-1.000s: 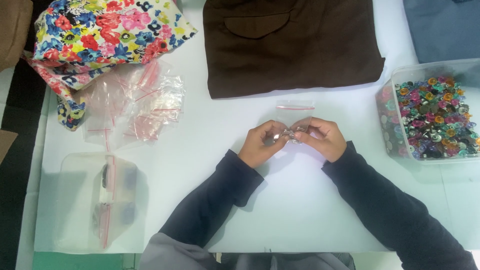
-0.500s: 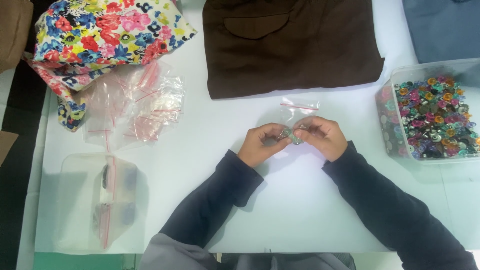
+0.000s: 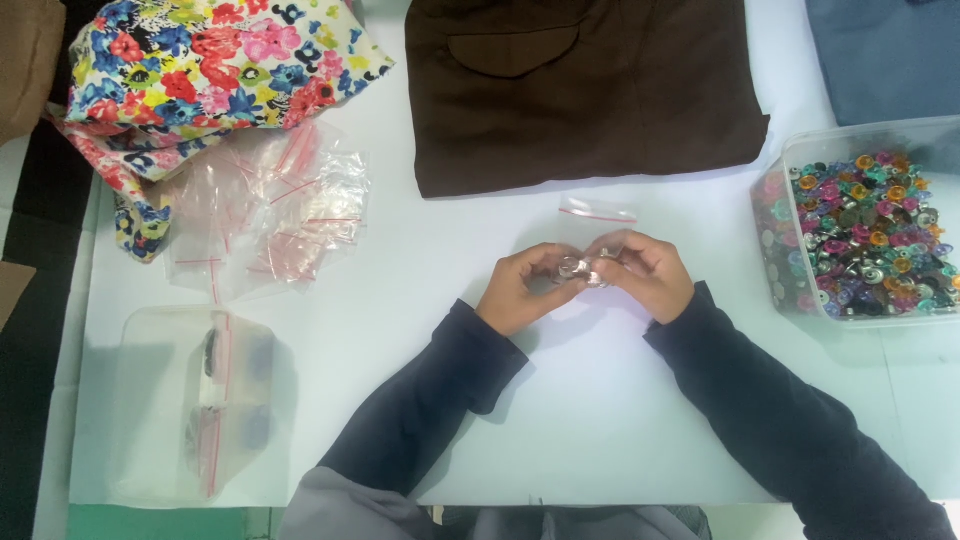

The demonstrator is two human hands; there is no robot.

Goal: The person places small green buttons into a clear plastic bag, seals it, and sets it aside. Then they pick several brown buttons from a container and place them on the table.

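1. Here, the left hand (image 3: 522,295) and the right hand (image 3: 648,272) meet over the middle of the white surface (image 3: 600,420), a little toward its far edge.
2. Both hands pinch a small clear bag (image 3: 592,225) between the fingertips; its top with a red strip sticks out beyond the fingers, toward the far edge.
3. Some small shiny metal buttons (image 3: 578,268) show between the two hands, inside or against the bag; I cannot tell which.
4. The fingers of both hands are curled and pressed together around the bag, not spread.
5. Both arms wear dark long sleeves (image 3: 430,400).
6. At the right edge of the surface stands a clear plastic box (image 3: 775,255), full of small colourful buttons (image 3: 870,230). It is near the right hand but apart from it.
7. At the far edge, beyond the hands, lies a folded brown garment (image 3: 590,90).
8. In the far right corner lies a blue cloth (image 3: 885,55).
9. In the far left corner lies a flowered cloth (image 3: 200,70), and just beside it is a loose pile of empty clear bags (image 3: 270,215) with red strips.
10. Near the near left corner lies a bigger clear pouch (image 3: 205,400) with dark small things inside; they are too blurred to tell.
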